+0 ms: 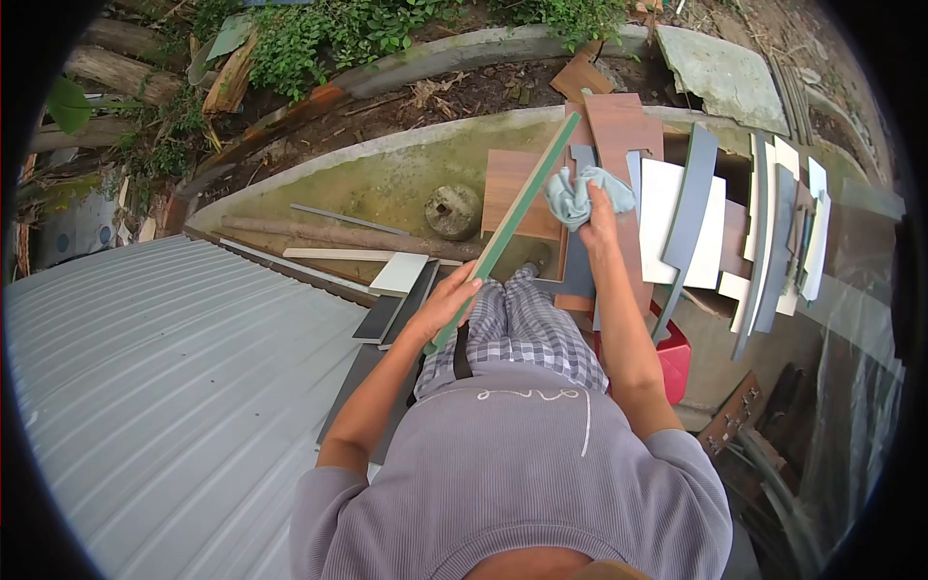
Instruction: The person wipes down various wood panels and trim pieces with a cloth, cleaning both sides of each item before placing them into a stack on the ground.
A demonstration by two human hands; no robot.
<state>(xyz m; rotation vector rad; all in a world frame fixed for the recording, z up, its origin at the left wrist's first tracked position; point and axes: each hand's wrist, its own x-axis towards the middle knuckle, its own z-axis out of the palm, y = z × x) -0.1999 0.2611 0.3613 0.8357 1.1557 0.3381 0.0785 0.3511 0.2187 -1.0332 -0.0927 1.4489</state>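
My left hand (447,302) is closed around the lower part of a long narrow board (514,218), green on its face with a pale edge. The board slants up and away to the right, its far end level with the brown panels. In my right hand (599,220) is a bunched light grey-blue cloth (588,193), gripped between thumb and fingers. The cloth is just right of the board's upper half. Brown wood-grain panels (619,130) lie beneath and beyond it.
Corrugated metal sheeting (174,406) spans the left, with grey and white board offcuts (398,275) at its edge. White and grey strips (691,193) are stacked at right, near a red plastic thing (677,362). A round stone block (453,211) and a pole (329,235) lie ahead, before a low curb.
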